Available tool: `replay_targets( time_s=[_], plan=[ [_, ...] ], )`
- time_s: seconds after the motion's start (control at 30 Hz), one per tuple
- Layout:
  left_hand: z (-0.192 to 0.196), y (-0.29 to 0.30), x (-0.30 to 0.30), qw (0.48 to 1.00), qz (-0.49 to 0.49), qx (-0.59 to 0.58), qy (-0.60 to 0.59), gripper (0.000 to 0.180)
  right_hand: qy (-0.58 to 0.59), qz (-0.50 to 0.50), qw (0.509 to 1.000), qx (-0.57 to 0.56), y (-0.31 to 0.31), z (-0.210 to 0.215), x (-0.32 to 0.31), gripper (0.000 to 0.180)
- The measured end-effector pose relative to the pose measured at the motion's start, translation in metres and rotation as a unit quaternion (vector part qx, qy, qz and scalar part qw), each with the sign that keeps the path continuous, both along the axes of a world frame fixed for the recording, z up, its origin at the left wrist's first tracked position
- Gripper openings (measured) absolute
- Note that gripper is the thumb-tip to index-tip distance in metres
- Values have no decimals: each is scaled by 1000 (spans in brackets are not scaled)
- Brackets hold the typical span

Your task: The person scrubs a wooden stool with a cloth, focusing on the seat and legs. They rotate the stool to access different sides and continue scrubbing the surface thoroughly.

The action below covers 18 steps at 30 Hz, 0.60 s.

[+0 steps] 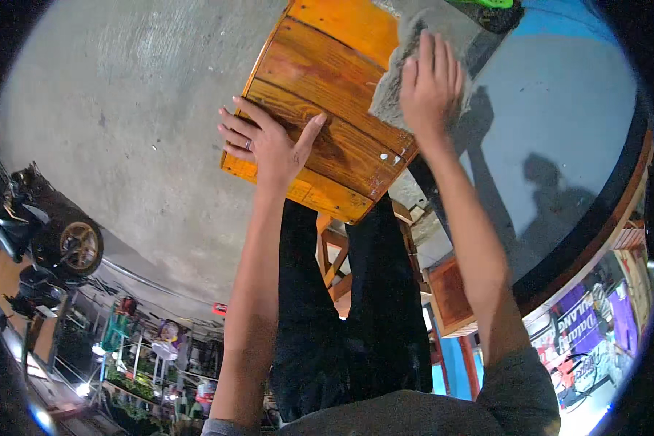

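Note:
An orange-brown varnished wooden piece (334,109) made of several planks lies tilted in front of my legs. My left hand (272,145) rests on its left part with the fingers spread, some reaching past the edge. A ring shows on one finger. On the upper right of the planks lies a crumpled grey cloth (394,94). My right hand (434,91) lies flat on this cloth, fingers stretched out and close together. White spots (384,156) mark the wood near its lower right corner. Whatever supports the planks from below is hidden.
Grey concrete floor (138,109) stretches to the left, with a motorcycle (43,240) at the far left. A bluish-grey surface (559,131) on the right carries shadows. Wooden stool parts (334,283) show between my legs. Something bright green (495,3) is at the top right.

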<state>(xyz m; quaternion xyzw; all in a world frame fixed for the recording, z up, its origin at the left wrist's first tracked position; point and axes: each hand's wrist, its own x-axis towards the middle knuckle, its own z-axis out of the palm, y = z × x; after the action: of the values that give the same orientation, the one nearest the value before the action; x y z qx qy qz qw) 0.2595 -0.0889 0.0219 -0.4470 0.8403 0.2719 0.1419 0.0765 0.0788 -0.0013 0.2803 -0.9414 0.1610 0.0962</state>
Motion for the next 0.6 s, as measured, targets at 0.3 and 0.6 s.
replay_targets(
  time_s=[0.3,0.6],
  plan=[
    [7,-26,3,989,-84,75,-100,154,-256,272,927,7,35,34,217,48],
    [-5,-33,12,989,-93,46,-106,155,-72,-122,989,-36,27,18,56,46]
  ],
)
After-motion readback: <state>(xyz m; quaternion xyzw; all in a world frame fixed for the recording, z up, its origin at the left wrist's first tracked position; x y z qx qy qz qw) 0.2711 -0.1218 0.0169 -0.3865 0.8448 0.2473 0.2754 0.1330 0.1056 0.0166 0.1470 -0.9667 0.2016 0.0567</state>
